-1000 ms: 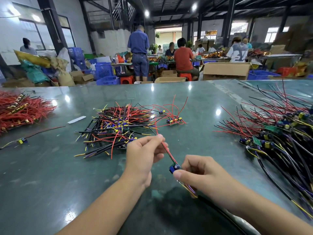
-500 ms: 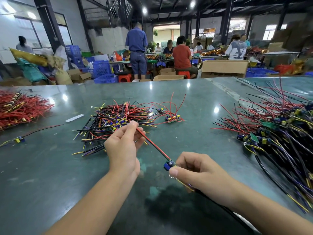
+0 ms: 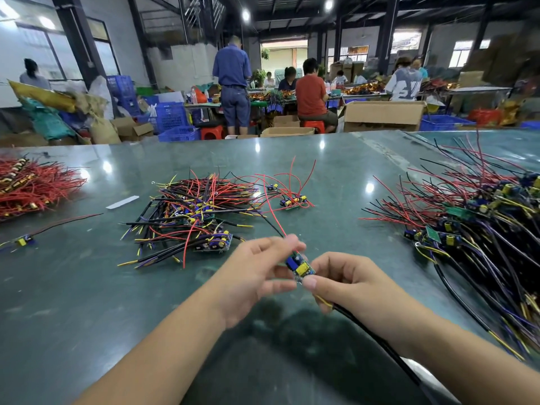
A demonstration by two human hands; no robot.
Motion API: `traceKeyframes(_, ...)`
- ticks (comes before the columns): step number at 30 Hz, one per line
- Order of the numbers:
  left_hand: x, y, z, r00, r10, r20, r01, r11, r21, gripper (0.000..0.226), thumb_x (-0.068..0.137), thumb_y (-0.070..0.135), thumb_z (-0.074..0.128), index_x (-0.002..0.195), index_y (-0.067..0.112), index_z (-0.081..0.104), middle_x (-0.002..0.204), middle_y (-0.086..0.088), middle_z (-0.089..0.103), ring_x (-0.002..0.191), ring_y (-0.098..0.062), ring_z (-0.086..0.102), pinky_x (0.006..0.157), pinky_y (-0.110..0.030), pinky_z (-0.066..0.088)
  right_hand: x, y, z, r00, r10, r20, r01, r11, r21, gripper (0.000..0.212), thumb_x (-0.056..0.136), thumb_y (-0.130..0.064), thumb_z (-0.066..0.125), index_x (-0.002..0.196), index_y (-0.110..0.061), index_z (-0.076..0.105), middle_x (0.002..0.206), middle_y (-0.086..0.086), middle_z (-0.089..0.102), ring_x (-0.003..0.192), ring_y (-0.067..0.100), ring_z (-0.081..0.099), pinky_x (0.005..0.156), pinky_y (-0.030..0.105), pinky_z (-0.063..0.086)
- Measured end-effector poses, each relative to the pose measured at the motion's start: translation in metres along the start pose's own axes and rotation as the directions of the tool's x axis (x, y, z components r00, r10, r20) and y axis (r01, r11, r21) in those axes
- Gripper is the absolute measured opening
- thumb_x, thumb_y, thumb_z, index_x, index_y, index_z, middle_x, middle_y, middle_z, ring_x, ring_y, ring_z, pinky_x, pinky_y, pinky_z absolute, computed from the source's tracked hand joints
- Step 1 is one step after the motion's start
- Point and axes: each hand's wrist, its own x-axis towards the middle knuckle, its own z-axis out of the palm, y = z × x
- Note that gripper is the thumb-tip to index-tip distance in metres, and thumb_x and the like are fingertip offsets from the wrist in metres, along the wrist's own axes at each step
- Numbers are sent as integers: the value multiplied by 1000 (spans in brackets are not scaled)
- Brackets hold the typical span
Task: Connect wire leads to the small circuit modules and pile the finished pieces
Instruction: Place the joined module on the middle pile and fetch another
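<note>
we see both hands meeting just above the green table (image 3: 87, 287), holding one small circuit module (image 3: 299, 267) between them. the left hand (image 3: 254, 276) pinches its upper end, where a red lead (image 3: 271, 211) runs off toward the pile of finished pieces (image 3: 193, 214) beyond; the right hand (image 3: 347, 285) curls round its lower end, and seemingly round the black cable (image 3: 377, 340) too, though motion blur makes that unclear. a larger heap of wired modules (image 3: 473, 223) lies to the right, well apart.
</note>
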Motion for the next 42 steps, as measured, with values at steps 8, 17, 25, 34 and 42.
traceKeyframes(8,1,-3,11,957,185,-223,-181,983,39,25,89,16,60,69,10,73,64,-6,67,55,-10,62,51,-18,51,-2,-10,-16,972,226,60,-223,974,-50,15,87,-11,64,73,-10,67,65,4,67,52,9,61,52,15,47)
traceKeyframes(17,1,2,14,918,214,-334,-256,962,-89,31,89,14,59,63,11,74,62,-4,67,52,-9,62,50,-19,52,7,-1,-7,988,-98,-123,65,968,-242,19,88,-10,63,70,-14,66,61,1,66,53,9,61,57,20,49)
traceKeyframes(25,0,3,12,944,223,-242,-263,953,-148,30,73,39,63,72,13,77,64,-4,67,52,-9,61,48,-20,51,0,-7,-16,968,-250,29,239,882,-407,17,90,-28,57,77,-18,59,61,7,58,52,9,47,52,23,36)
traceKeyframes(34,-1,2,6,957,249,-146,-274,943,-191,42,77,51,53,83,16,77,67,-7,68,54,-15,61,52,-23,52,-1,-32,-81,581,-554,-597,48,755,-654,17,92,-17,59,76,-13,65,58,-4,57,51,6,47,53,26,35)
traceKeyframes(42,-4,2,9,887,425,-180,-435,901,-15,25,82,41,61,90,22,75,71,-6,68,55,-16,59,54,-23,51,-13,-24,-127,667,-370,-647,-649,137,-748,24,89,-29,55,97,-14,71,105,13,64,98,38,50,78,37,43)
